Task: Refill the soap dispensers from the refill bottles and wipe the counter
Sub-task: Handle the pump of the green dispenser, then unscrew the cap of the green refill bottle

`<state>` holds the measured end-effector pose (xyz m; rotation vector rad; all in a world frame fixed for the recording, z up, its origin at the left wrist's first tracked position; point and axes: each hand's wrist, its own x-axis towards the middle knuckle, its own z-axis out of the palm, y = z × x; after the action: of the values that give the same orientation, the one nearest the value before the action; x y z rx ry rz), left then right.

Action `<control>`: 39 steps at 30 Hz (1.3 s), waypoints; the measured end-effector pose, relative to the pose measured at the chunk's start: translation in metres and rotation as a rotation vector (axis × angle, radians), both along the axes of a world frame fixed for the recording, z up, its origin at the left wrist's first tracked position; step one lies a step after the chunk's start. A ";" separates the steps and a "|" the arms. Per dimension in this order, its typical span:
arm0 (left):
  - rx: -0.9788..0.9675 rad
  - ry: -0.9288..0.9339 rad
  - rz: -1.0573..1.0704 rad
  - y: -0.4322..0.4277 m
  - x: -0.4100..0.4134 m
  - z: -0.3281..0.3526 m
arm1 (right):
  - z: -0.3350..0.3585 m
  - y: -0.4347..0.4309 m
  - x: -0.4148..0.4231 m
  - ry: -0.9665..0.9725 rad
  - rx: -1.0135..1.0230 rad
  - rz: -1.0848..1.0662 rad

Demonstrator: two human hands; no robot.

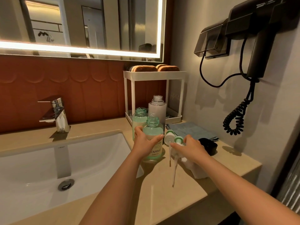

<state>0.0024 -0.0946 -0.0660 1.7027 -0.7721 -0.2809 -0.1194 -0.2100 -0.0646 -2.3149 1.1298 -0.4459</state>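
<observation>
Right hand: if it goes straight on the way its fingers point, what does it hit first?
The nearer pump: it lies at the fingertips of the right hand, perhaps already touched. Behind it comes the second pump, then the bottle in the left hand.

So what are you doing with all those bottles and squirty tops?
Someone is refilling soap bottles at a bathroom counter. The left hand grips the front green bottle, which stands open with no pump on it. The right hand touches a pump top lying on the counter beside another one; whether it grips it is unclear. A second green bottle and a tall grey bottle stand open behind. A blue cloth lies nearby.
</observation>
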 end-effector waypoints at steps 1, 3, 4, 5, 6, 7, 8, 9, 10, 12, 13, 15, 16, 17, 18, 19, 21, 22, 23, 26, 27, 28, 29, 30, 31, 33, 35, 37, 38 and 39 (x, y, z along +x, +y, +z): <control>0.004 0.008 0.003 0.000 0.000 0.001 | 0.001 0.000 -0.001 0.029 -0.046 -0.007; 0.009 0.016 0.007 0.000 0.000 0.001 | 0.004 0.001 -0.003 0.045 -0.118 -0.023; 0.012 0.014 0.012 0.001 0.000 0.000 | 0.005 0.001 -0.003 0.037 -0.136 -0.020; 0.015 0.010 0.016 0.002 -0.001 0.001 | 0.007 0.002 -0.004 0.029 -0.146 -0.007; 0.021 0.007 0.019 0.005 -0.002 0.001 | 0.009 0.003 -0.005 0.021 -0.155 0.012; 0.025 0.010 0.018 0.008 -0.002 0.002 | 0.011 0.004 -0.005 0.015 -0.163 0.035; 0.025 0.016 0.011 0.011 -0.002 0.003 | 0.015 0.006 -0.006 0.010 -0.173 0.058; 0.025 0.019 0.000 0.014 -0.001 0.004 | 0.017 0.008 -0.006 0.006 -0.183 0.079; 0.026 0.015 -0.008 0.019 -0.001 0.005 | 0.020 0.012 -0.006 0.000 -0.196 0.097; 0.026 0.001 -0.019 0.029 -0.001 0.010 | 0.026 0.020 -0.007 -0.024 -0.224 0.124; 0.024 -0.005 -0.023 0.035 -0.001 0.013 | 0.029 0.024 -0.008 -0.042 -0.241 0.135; 0.044 -0.051 -0.023 0.048 -0.003 0.018 | 0.036 0.032 -0.009 -0.079 -0.266 0.155; 0.072 -0.088 -0.019 0.057 -0.004 0.021 | 0.041 0.038 -0.010 -0.097 -0.274 0.168; 0.103 -0.128 -0.019 0.065 -0.005 0.023 | 0.046 0.044 -0.012 -0.113 -0.279 0.182; 0.136 -0.167 -0.026 0.076 -0.005 0.025 | 0.050 0.051 -0.012 -0.130 -0.284 0.200; 0.165 -0.200 -0.047 0.086 -0.005 0.027 | 0.053 0.057 -0.013 -0.145 -0.289 0.221; 0.199 -0.243 -0.102 0.109 -0.006 0.033 | 0.060 0.073 -0.014 -0.146 -0.289 0.274; 0.212 -0.261 -0.128 0.122 -0.007 0.035 | 0.062 0.082 -0.013 -0.137 -0.287 0.304; 0.222 -0.282 -0.152 0.132 -0.007 0.038 | 0.064 0.090 -0.013 -0.129 -0.286 0.331; 0.294 -0.350 -0.205 0.166 -0.009 0.043 | 0.070 0.118 -0.011 -0.113 -0.273 0.410; 0.320 -0.369 -0.211 0.179 -0.008 0.042 | 0.071 0.129 -0.009 -0.104 -0.277 0.441; 0.343 -0.384 -0.216 0.190 -0.008 0.043 | 0.072 0.137 -0.007 -0.094 -0.293 0.467; 0.367 -0.394 -0.211 0.203 -0.006 0.042 | 0.073 0.149 -0.004 -0.087 -0.306 0.500; 0.388 -0.403 -0.208 0.215 -0.006 0.043 | 0.073 0.157 -0.002 -0.080 -0.312 0.532; 0.408 -0.410 -0.198 0.229 -0.005 0.043 | 0.073 0.169 0.001 -0.073 -0.307 0.572; 0.444 -0.428 -0.172 0.258 -0.003 0.044 | 0.071 0.189 0.008 -0.043 -0.306 0.646; 0.476 -0.433 -0.128 0.287 -0.001 0.043 | 0.071 0.210 0.016 -0.008 -0.319 0.720; 0.499 -0.419 -0.074 0.318 0.000 0.042 | 0.071 0.234 0.027 0.011 -0.349 0.796; 0.514 -0.418 -0.059 0.329 0.000 0.041 | 0.071 0.243 0.031 0.019 -0.356 0.822; 0.532 -0.423 -0.037 0.343 0.000 0.041 | 0.070 0.254 0.037 0.029 -0.361 0.853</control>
<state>0.0022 0.2481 -0.0247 2.2938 -1.1084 -0.1577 -0.0826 0.0436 0.0055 -2.8331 -0.0097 -0.2903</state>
